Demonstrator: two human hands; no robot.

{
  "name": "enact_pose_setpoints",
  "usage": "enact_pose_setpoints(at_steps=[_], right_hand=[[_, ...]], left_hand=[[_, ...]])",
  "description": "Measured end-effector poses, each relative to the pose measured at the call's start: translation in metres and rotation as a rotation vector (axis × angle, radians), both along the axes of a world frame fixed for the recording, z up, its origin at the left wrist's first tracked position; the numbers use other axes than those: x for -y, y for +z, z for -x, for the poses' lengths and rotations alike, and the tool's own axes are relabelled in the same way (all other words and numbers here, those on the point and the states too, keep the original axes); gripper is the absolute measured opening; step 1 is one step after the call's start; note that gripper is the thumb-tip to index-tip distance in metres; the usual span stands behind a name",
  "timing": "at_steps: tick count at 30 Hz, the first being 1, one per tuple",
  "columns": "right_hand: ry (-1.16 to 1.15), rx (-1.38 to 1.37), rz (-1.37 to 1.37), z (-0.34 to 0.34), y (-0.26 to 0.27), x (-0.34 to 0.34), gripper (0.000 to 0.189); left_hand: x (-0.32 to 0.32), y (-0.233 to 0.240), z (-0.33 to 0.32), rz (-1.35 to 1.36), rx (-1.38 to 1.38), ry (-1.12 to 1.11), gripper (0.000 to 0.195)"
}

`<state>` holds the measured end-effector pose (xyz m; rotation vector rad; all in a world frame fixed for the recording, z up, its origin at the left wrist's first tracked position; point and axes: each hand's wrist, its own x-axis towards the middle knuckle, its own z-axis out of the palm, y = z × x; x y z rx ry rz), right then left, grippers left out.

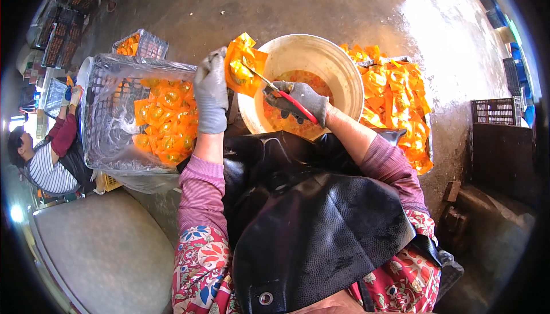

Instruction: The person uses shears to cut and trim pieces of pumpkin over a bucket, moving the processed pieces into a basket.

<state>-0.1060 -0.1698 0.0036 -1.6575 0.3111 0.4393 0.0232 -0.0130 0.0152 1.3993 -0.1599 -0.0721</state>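
My left hand (212, 90), in a grey glove, grips the edge of an orange plastic packet (245, 67) with a rounded lump inside. In my right hand (300, 101), also gloved, are scissors (296, 103) with red handles, their metal blades reaching up against the packet. Beneath them stands a pale round bucket (339, 73) with orange-brown liquid and pieces inside. Left of my hands, many similar orange packets (167, 116) lie in a plastic-lined crate (103, 138). More orange packets (395, 95) fill a container to the right of the bucket.
A person (51, 155) in a striped top works at the far left. A smaller lined crate (152, 45) stands beyond the large one. Stacked crates (64, 35) are at the upper left. On the right are a dark crate (494, 111) and bricks (452, 190).
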Motion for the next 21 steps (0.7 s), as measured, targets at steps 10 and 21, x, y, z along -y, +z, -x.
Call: enact_pose_setpoints(at_steps=[10, 21], right_hand=[[-0.015, 0.279, 0.241, -0.008, -0.034, 0.002, 0.049], [-0.003, 0.187, 0.126, -0.003, -0.032, 0.009, 0.037]], left_hand=[[-0.009, 0.008, 0.025, -0.341, -0.401, -0.359, 0.021], [-0.007, -0.003, 0.024, -0.621, 0.005, -0.227, 0.012]])
